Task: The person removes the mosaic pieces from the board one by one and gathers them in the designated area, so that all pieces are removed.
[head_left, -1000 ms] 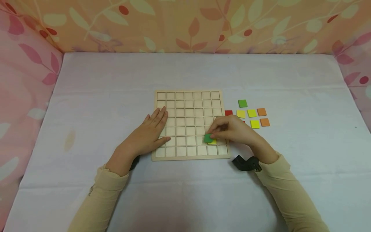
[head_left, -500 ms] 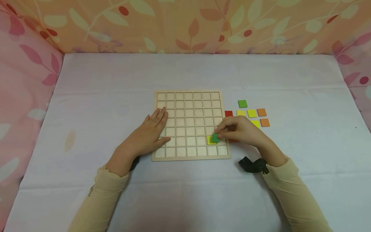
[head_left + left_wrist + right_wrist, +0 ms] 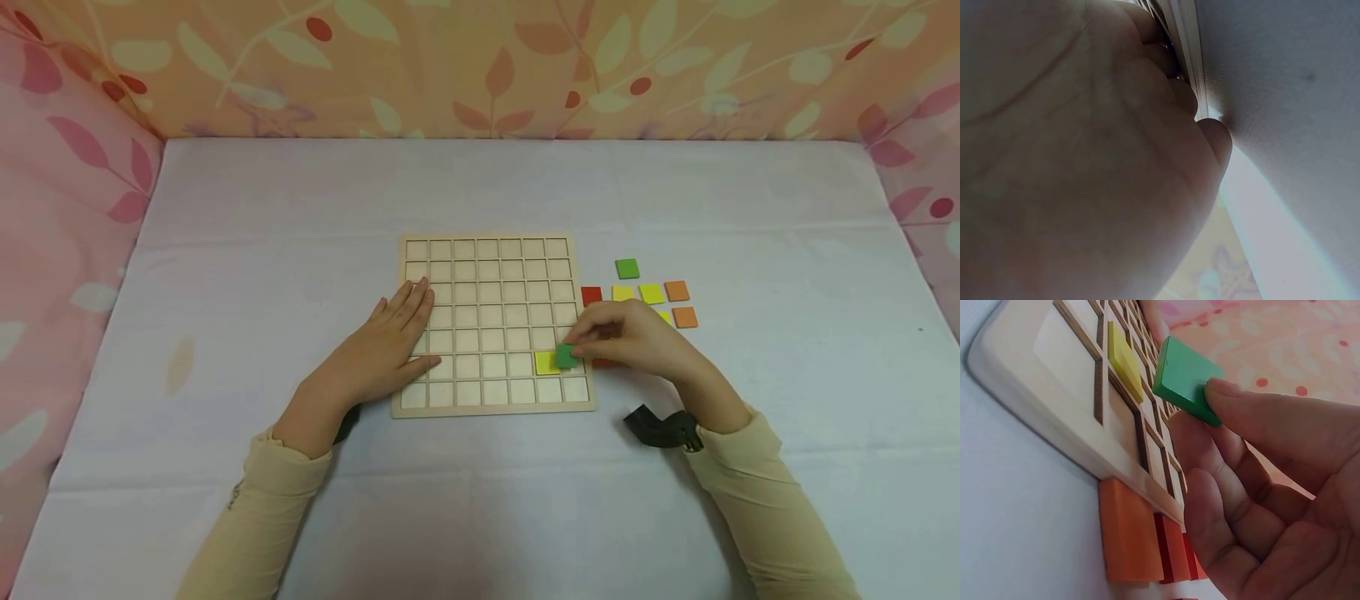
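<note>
A wooden grid board (image 3: 480, 411) lies on the white cloth. Its left edge is under my left hand (image 3: 375, 350), whose fingers lie straight and flat across the frame. My right hand (image 3: 626, 337) pinches a green square tile (image 3: 1186, 378) between thumb and fingers, held just above the board's right side. Beside it, a yellow tile (image 3: 546, 363) lies in a cell of the second row from the front. The green tile overlaps that yellow tile's right edge in the head view. In the left wrist view, my palm (image 3: 1072, 156) fills most of the picture.
Right of the board lie loose tiles: a green tile (image 3: 627, 268), a red tile (image 3: 592, 296), several yellow ones and orange tiles (image 3: 677, 290). In the right wrist view an orange tile (image 3: 1129, 531) touches the board's edge, with red ones behind. My right hand hides some tiles.
My right hand has moved right with the green tile, from over the yellow tile to over the cell on its right. The yellow tile is more exposed. My left hand has stayed still.
</note>
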Motion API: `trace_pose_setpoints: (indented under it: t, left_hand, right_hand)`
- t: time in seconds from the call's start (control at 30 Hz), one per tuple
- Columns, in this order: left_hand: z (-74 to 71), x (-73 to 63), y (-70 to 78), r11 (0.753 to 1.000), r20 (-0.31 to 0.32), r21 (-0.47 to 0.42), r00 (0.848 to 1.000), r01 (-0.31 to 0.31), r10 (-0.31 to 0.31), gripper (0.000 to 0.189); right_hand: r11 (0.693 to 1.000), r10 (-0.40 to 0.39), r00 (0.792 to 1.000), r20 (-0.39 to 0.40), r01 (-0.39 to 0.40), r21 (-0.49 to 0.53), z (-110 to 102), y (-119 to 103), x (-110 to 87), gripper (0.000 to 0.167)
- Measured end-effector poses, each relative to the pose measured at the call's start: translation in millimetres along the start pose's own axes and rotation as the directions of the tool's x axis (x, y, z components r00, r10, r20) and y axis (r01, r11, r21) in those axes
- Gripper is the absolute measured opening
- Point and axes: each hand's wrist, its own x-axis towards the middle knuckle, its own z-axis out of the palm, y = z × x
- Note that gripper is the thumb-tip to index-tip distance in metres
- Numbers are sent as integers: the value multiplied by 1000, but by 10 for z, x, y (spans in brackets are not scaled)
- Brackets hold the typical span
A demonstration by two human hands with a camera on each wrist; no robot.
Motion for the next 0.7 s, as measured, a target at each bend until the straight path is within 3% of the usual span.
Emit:
trace_pose_setpoints:
  t: [0.47, 0.7]
  left_hand:
    - [5, 4, 4, 1000, 0, -3, 1000, 1, -1, 82]
    - [10, 8, -5, 1000, -1, -4, 1000, -1, 1, 83]
  right_hand:
    - [998, 34, 999, -13, -34, -46, -80, 55, -59, 9]
    - [998, 6, 999, -38, -9, -59, -124, 72, -117, 8]
